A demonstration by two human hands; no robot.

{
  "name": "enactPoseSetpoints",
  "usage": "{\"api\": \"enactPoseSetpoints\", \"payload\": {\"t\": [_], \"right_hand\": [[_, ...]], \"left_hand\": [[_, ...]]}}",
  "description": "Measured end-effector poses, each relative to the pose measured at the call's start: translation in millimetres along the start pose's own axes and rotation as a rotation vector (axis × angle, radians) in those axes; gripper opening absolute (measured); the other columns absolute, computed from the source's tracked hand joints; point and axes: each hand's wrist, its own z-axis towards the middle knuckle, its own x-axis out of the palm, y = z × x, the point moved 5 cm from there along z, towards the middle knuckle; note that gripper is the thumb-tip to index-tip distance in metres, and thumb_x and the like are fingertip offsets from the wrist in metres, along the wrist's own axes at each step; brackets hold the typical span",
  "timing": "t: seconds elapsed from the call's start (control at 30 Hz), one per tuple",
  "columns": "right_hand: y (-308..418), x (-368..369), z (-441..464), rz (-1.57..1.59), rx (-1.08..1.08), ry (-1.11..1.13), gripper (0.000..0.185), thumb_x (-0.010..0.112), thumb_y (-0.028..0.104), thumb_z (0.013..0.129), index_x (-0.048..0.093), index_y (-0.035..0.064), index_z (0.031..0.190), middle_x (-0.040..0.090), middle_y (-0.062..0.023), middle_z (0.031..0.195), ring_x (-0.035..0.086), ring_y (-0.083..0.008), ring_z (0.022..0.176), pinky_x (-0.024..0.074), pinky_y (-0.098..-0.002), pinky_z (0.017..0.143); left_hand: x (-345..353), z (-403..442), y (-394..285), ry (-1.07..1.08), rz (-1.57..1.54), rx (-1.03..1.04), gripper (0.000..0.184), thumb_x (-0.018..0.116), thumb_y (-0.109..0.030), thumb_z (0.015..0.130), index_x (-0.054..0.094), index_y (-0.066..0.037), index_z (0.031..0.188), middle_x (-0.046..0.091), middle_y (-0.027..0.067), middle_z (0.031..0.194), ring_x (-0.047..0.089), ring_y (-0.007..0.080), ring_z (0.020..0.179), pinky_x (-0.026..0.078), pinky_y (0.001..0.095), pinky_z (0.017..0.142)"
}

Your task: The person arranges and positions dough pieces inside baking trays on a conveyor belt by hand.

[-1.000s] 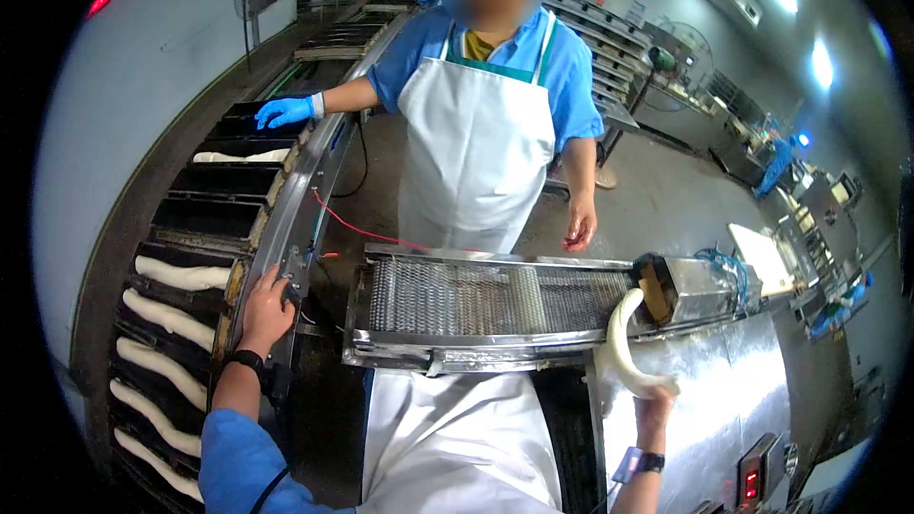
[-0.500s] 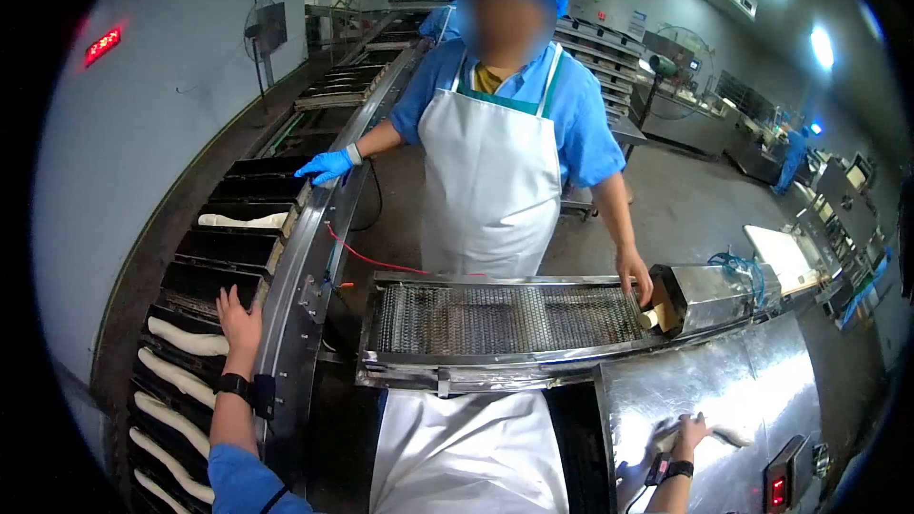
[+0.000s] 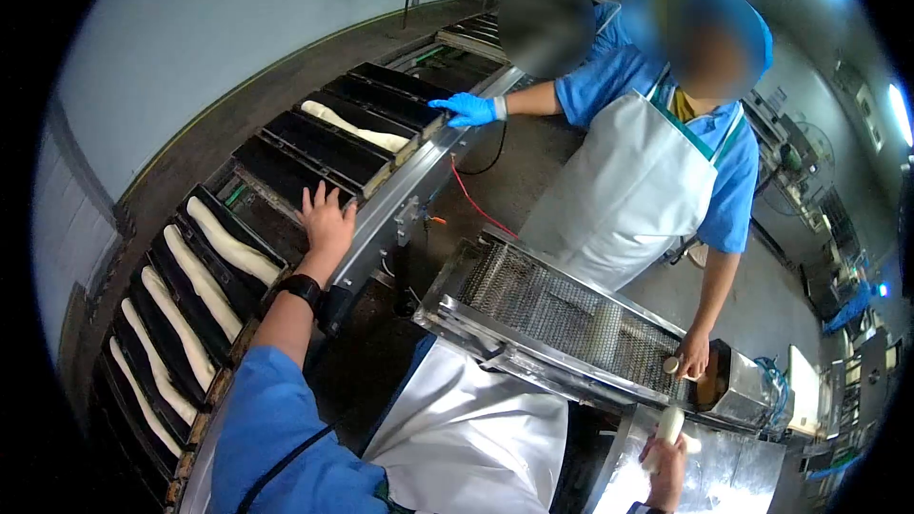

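My left hand (image 3: pixel 326 221), fingers spread, rests at the near end of a black baking pan (image 3: pixel 286 171) on the conveyor line to the left. On the steel table (image 3: pixel 733 476) at lower right, my right hand (image 3: pixel 665 468) is closed around a pale dough piece (image 3: pixel 670 425), its end pointing up. More pale dough shows just beside that hand, partly hidden by it. Below my left hand, several long dough strips (image 3: pixel 205 266) lie in black pans. Another strip (image 3: pixel 354 127) lies in a pan beyond it.
A co-worker in a white apron (image 3: pixel 624 195) stands opposite, a blue-gloved hand (image 3: pixel 466 109) by the pans. The co-worker's bare hand (image 3: pixel 693 354) holds a dough piece (image 3: pixel 671 365) over a mesh belt (image 3: pixel 571 309). A metal rail (image 3: pixel 409 192) edges the pan line.
The view has turned left. My right hand, earlier low on the table by a dough strip, now grips a dough piece raised at one end. The gap between the pan groups is wider.
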Motion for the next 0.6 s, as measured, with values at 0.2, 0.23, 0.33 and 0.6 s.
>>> {"api": "enactPoseSetpoints", "payload": {"t": [0.2,0.23,0.33,0.6], "right_hand": [[177,216,-45,0.104,-0.25,0.47,0.07,0.06,0.035,0.073,0.045,-0.0111,0.123,0.049,-0.0061,0.072,0.045,-0.0117,0.051,0.0351,-0.0245,0.04],[189,247,-42,0.117,-0.247,0.676,0.075,0.059,0.038,0.075,0.041,-0.0121,0.128,0.05,-0.0071,0.076,0.045,-0.0123,0.052,0.0357,-0.0247,0.039],[200,334,-44,0.311,0.0,0.95,0.079,0.056,0.044,0.083,0.031,-0.0057,0.14,0.053,-0.0236,0.118,0.058,-0.0196,0.074,0.0503,-0.0288,0.054],[131,317,-22,-0.024,-0.133,1.386,0.056,0.063,0.003,0.086,0.044,0.0011,0.139,0.055,-0.015,0.132,0.056,-0.0228,0.116,0.0488,-0.0334,0.092]], "left_hand": [[-17,-16,22,-0.267,-0.356,-0.314,0.111,0.078,-0.036,0.075,0.005,0.002,0.148,0.007,0.0299,0.152,0.007,0.0459,0.141,0.016,0.0519,0.115],[-15,-17,25,-0.179,-0.338,-0.38,0.121,0.08,-0.042,0.072,-0.001,0.01,0.145,0.009,0.0299,0.152,0.01,0.0426,0.142,0.019,0.0526,0.114],[-22,-25,17,-0.109,-0.405,-0.383,0.119,0.079,-0.042,0.073,0.001,0.013,0.144,0.014,0.0298,0.152,0.015,0.0393,0.142,0.02,0.0519,0.113],[-12,-70,-11,-0.175,-0.371,-0.362,0.116,0.076,-0.046,0.075,0.004,0.014,0.144,0.021,0.0301,0.149,0.024,0.0387,0.14,0.026,0.0519,0.112]]}}
